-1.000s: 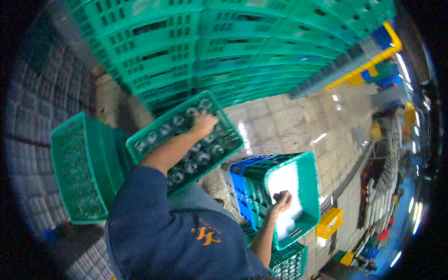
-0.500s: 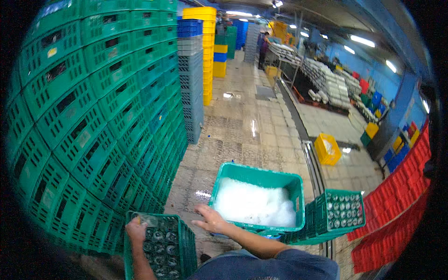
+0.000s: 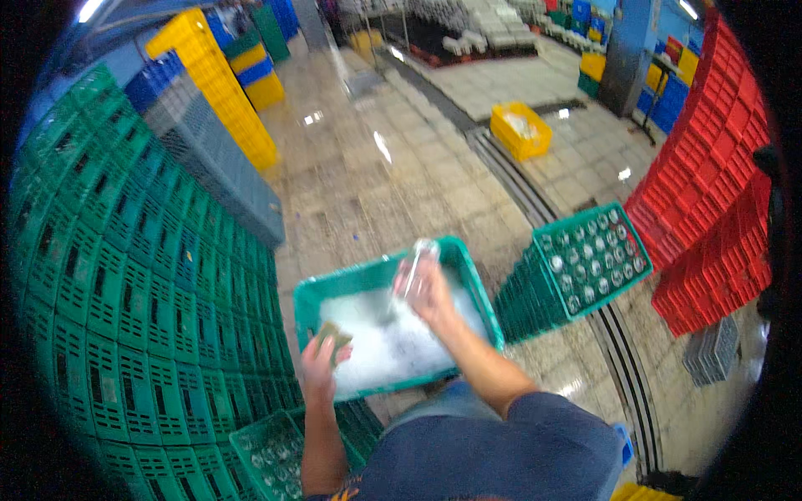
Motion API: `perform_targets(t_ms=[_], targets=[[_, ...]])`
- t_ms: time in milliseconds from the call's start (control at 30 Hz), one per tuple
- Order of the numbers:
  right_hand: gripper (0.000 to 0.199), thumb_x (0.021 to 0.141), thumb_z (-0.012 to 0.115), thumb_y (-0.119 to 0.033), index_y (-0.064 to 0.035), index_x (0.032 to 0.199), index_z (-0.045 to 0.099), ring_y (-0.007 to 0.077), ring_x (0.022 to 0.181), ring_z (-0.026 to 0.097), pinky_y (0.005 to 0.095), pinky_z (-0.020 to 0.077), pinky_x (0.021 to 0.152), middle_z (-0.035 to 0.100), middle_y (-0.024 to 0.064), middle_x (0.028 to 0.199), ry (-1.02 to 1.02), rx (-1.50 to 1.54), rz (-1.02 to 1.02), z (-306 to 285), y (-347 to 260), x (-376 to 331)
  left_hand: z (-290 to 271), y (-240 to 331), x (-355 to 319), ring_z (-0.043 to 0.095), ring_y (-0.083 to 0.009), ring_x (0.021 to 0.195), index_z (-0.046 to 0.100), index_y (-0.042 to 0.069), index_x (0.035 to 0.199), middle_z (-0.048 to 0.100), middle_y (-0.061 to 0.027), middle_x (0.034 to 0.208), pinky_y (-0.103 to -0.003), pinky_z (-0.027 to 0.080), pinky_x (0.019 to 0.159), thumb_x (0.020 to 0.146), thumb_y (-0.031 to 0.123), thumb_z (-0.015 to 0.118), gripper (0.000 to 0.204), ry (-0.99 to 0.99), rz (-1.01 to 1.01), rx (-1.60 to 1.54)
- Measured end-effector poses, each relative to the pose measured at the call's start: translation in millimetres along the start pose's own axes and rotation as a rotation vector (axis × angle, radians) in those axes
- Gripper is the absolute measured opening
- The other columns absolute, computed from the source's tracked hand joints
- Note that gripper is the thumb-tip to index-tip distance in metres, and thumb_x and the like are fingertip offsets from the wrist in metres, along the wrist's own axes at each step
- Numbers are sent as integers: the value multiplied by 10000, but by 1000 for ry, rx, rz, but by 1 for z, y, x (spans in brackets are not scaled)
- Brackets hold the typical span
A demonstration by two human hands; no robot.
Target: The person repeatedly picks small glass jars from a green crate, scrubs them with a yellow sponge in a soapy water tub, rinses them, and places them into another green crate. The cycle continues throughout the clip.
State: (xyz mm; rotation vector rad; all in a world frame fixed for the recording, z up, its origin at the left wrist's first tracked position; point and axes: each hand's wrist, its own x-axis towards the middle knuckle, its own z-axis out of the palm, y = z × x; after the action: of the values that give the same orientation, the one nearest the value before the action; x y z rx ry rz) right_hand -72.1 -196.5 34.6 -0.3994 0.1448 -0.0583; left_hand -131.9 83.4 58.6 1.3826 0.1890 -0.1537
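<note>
Hands work over a green tub [image 3: 480, 288] of foam: left hand [image 3: 322, 361] grips a sponge [image 3: 334, 341], right hand [image 3: 430, 288] squeezes maybe a glass [image 3: 415, 265].

Both forearms come up from the lower edge of the frame, bare below dark blue sleeves. The left hand [image 3: 322, 361] sits at lower centre-left, fingers curled closed around something small. The right hand [image 3: 428, 288], slightly blurred, is raised higher near the frame's centre, fingers wrapped shut, wrist bent slightly leftward.
</note>
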Motion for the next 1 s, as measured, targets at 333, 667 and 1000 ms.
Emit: perform_targets(t_ms=[333, 667, 1000], targets=[[538, 998, 445, -673, -208, 1252, 534, 279, 912, 673, 454, 589, 782, 662, 98, 1060, 350, 150, -23, -75, -99, -6, 74, -308, 152, 690, -414, 975, 641, -30, 1162, 686, -236, 1152, -488, 568, 875, 938, 216, 600, 335, -1191, 3, 1659], [575, 1060, 438, -575, -100, 1383, 481, 223, 1054, 612, 422, 543, 921, 610, 62, 1134, 134, 43, 194, -87, 16, 16, 200, -48, 56, 628, -382, 1198, 459, 57, 1506, 587, -217, 1381, -450, 499, 1039, 993, 237, 592, 559, -193, 895, 1157], [652, 1054, 382, -628, -61, 1283, 610, 255, 1178, 613, 409, 497, 1018, 633, 99, 1304, -33, -174, 296, -60, 90, 38, 132, -40, 76, 670, -435, 1028, 602, -12, 1231, 659, -301, 1122, -531, 557, 829, 993, 251, 541, 360, 127, 421, 985]])
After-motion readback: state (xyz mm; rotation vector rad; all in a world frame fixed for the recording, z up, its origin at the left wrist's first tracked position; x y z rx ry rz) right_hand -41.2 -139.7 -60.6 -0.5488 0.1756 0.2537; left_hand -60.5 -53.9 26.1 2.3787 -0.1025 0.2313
